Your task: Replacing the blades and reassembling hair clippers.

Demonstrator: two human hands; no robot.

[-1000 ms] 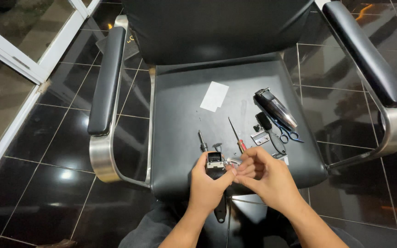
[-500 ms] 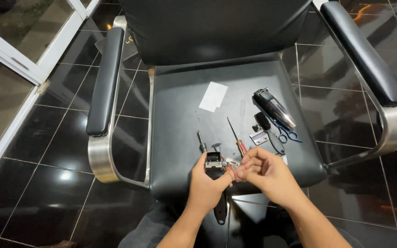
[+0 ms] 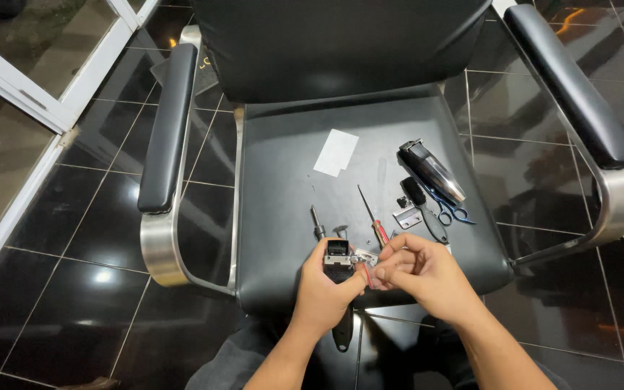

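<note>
1. A black padded chair seat (image 3: pixel 290 202) serves as the work surface, with chrome-framed armrests on either side, dark glossy floor tiles around it and a white-framed glass door off beyond the left hand.
2. The left hand (image 3: pixel 323 289) is wrapped around an opened hair clipper body (image 3: pixel 338 260), head end up; its blade appears to be off and the inner parts at the top lie bare. The body's lower end hangs down below the wrist.
3. The right hand (image 3: pixel 417 271) is pinched shut on a small silvery part (image 3: pixel 365 258) held right against the clipper's open top; what the part is cannot be told.
4. The two hands are close together, fingertips almost meeting over the clipper's head.
5. Judging from the layout, the clipper stands taken apart and not yet closed up: loose pieces remain on the seat.
6. Just beyond the right hand's fingers lie a red-handled screwdriver (image 3: pixel 374 219) and, further on, a small metal plate (image 3: pixel 406 217).
7. Just beyond the left hand lies a second small dark tool (image 3: pixel 317 223).
8. Further out past the right hand rest a second clipper (image 3: pixel 431 170), a black brush (image 3: pixel 423 204) and blue-handled scissors (image 3: pixel 451 211).
9. A white slip of paper (image 3: pixel 336 152) lies well beyond both hands.
</note>
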